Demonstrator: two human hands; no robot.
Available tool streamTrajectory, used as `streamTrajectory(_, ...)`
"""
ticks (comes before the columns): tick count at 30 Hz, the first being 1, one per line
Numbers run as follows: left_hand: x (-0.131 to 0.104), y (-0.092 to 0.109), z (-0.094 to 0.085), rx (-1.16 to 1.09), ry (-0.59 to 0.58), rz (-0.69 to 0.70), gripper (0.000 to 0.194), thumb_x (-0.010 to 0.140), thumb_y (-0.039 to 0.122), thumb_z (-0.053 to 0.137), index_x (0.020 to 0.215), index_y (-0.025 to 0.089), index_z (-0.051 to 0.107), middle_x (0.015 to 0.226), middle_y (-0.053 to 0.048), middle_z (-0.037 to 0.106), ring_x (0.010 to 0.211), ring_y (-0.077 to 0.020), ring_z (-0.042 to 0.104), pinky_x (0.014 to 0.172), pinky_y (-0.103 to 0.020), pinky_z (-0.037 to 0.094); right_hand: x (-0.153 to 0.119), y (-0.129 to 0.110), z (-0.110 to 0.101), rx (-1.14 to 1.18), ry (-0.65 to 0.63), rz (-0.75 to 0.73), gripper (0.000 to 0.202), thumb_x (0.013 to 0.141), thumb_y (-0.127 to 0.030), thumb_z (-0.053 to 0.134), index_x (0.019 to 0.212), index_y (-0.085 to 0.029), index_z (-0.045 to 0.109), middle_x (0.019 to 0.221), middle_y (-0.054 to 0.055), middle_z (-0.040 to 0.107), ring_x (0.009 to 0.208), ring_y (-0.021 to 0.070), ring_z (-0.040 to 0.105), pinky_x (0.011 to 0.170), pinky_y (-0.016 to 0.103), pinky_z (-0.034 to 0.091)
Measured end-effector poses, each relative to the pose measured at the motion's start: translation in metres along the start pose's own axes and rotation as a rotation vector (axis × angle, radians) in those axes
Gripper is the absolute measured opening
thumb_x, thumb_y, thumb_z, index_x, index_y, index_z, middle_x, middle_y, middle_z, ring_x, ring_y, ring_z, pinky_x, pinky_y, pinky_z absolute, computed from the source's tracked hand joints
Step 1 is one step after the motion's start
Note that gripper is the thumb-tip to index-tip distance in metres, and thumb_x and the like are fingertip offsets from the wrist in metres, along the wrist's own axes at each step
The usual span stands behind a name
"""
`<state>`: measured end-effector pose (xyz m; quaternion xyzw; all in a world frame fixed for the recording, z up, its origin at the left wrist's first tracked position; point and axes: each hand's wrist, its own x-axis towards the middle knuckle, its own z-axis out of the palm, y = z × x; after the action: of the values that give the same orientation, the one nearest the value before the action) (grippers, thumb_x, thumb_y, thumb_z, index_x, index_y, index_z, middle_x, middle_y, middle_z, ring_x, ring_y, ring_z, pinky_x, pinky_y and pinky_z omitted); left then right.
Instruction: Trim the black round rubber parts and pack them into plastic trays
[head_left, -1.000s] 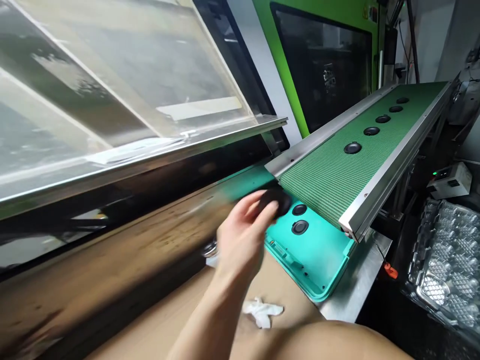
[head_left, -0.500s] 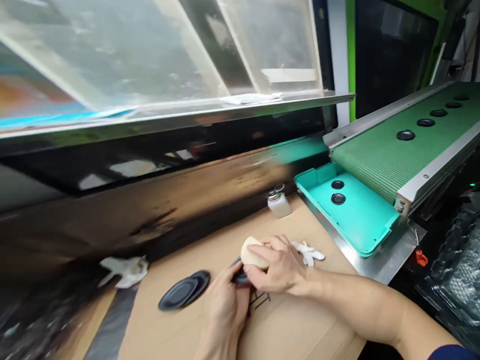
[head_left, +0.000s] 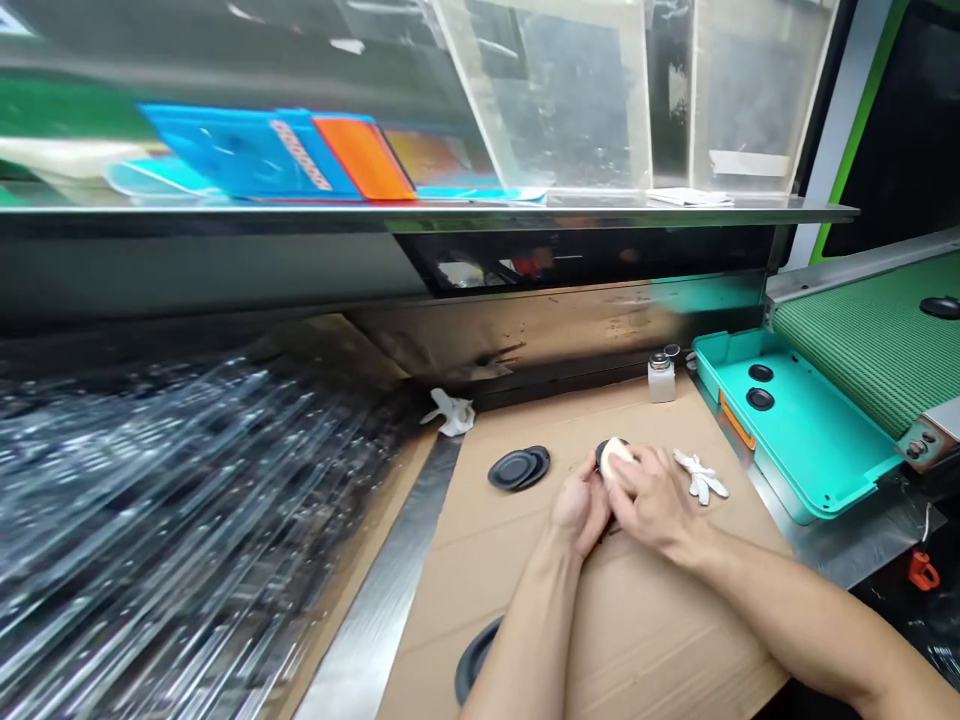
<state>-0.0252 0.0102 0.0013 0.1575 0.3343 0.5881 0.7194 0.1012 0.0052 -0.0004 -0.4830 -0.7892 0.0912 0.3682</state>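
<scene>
Above the cardboard sheet [head_left: 457, 560], my left hand [head_left: 581, 508] is closed round a black disc [head_left: 601, 452], of which only an edge shows. My right hand [head_left: 651, 498] grips a cream-coloured round pad [head_left: 616, 458] and presses it against the disc. Left of my hands, two black discs [head_left: 514, 469] lie overlapping on the cardboard. Another black piece [head_left: 477, 655] is partly hidden under my left forearm. Crumpled white gloves [head_left: 702, 477] lie just right of my right hand.
A turquoise tray [head_left: 817, 440] with two black rings stands at the right, below a green conveyor belt [head_left: 877, 320]. A small bottle [head_left: 661, 380] stands at the cardboard's back edge. Plastic-wrapped trays [head_left: 187, 540] fill the left. A metal shelf [head_left: 600, 215] runs above.
The view has swung left, bringing the plastic-wrapped trays and the blue and orange items on the shelf into sight. Both hands still hold the disc and the pad together.
</scene>
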Motion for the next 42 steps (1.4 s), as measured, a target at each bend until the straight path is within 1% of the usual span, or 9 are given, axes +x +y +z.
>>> streamTrajectory(5,0.007,0.000,-0.007,0.014,0.045,0.015,0.030,0.101,0.025,0.041,0.105,0.011,0.068,0.102,-0.014,0.073,0.098,-0.0220,0.071,0.093,-0.038,0.059,-0.003,-0.008,0.007,-0.035,0.019,0.100,0.035,0.097,-0.028,0.055,0.131,-0.024,0.065,0.125,0.011,0.058,0.111,0.0276,0.050,0.096,0.038,0.046)
streamTrajectory(8,0.009,-0.002,-0.005,-0.013,0.047,-0.033,0.037,0.103,0.030,0.037,0.108,0.009,0.068,0.104,-0.015,0.073,0.100,-0.0232,0.071,0.094,-0.038,0.058,-0.005,-0.009,0.010,-0.025,-0.017,-0.001,0.036,0.094,-0.026,0.059,0.129,-0.027,0.065,0.124,0.008,0.057,0.107,0.0256,0.050,0.095,0.036,0.046)
streamTrajectory(12,0.010,-0.004,-0.003,-0.021,0.073,0.007,0.037,0.104,0.026,0.034,0.110,0.009,0.067,0.103,-0.014,0.074,0.102,-0.0222,0.071,0.098,-0.037,0.057,-0.004,-0.006,0.013,-0.080,0.034,0.076,0.034,0.095,-0.025,0.059,0.128,-0.026,0.066,0.121,0.010,0.057,0.108,0.0261,0.050,0.094,0.036,0.046)
streamTrajectory(16,0.009,-0.005,-0.001,-0.006,0.098,0.002,0.036,0.104,0.026,0.036,0.101,0.009,0.067,0.098,-0.014,0.074,0.101,-0.0224,0.071,0.099,-0.038,0.056,0.002,0.003,0.013,-0.056,0.020,0.018,0.034,0.094,-0.028,0.060,0.128,-0.029,0.065,0.122,0.009,0.057,0.109,0.0271,0.051,0.096,0.039,0.047)
streamTrajectory(20,0.009,-0.005,0.001,-0.001,0.070,0.018,0.035,0.105,0.027,0.035,0.099,0.011,0.065,0.101,-0.012,0.075,0.098,-0.0219,0.071,0.099,-0.045,0.056,0.015,0.015,0.001,0.080,0.083,0.160,0.052,0.088,-0.027,0.065,0.139,-0.020,0.053,0.124,0.013,0.054,0.114,0.0276,0.054,0.099,0.040,0.048)
streamTrajectory(23,0.008,-0.007,0.005,-0.022,0.028,0.021,0.039,0.106,0.030,0.032,0.107,0.011,0.066,0.109,-0.013,0.074,0.105,-0.0228,0.070,0.102,-0.044,0.054,0.014,0.011,-0.008,0.173,-0.013,0.143,0.055,0.088,-0.027,0.063,0.140,-0.019,0.046,0.128,0.012,0.058,0.114,0.0246,0.058,0.097,0.036,0.049)
streamTrajectory(28,0.006,-0.012,0.007,-0.041,-0.014,-0.064,0.050,0.106,0.039,0.030,0.114,0.007,0.068,0.113,-0.018,0.073,0.114,-0.0265,0.067,0.105,-0.043,0.052,0.008,-0.012,-0.011,-0.085,-0.251,0.232,0.033,0.102,-0.043,0.047,0.129,-0.025,0.051,0.105,0.007,0.070,0.092,0.0264,0.067,0.077,0.033,0.048)
streamTrajectory(39,0.008,-0.003,0.004,-0.023,0.121,0.136,0.036,0.106,0.027,0.034,0.103,0.010,0.066,0.106,-0.015,0.072,0.100,-0.0227,0.070,0.089,-0.041,0.059,0.013,-0.012,-0.022,-0.307,-0.285,0.436,0.032,0.107,-0.046,0.036,0.123,-0.022,0.051,0.096,0.009,0.072,0.084,0.0269,0.068,0.071,0.033,0.045)
streamTrajectory(42,0.009,0.013,-0.001,-0.067,0.209,0.222,0.042,0.107,0.033,0.027,0.097,0.012,0.063,0.101,-0.015,0.071,0.093,-0.0217,0.070,0.080,-0.036,0.060,0.010,-0.015,-0.027,-0.310,-0.284,0.322,0.034,0.108,-0.047,0.035,0.113,-0.023,0.058,0.098,0.008,0.070,0.089,0.0245,0.066,0.077,0.033,0.045)
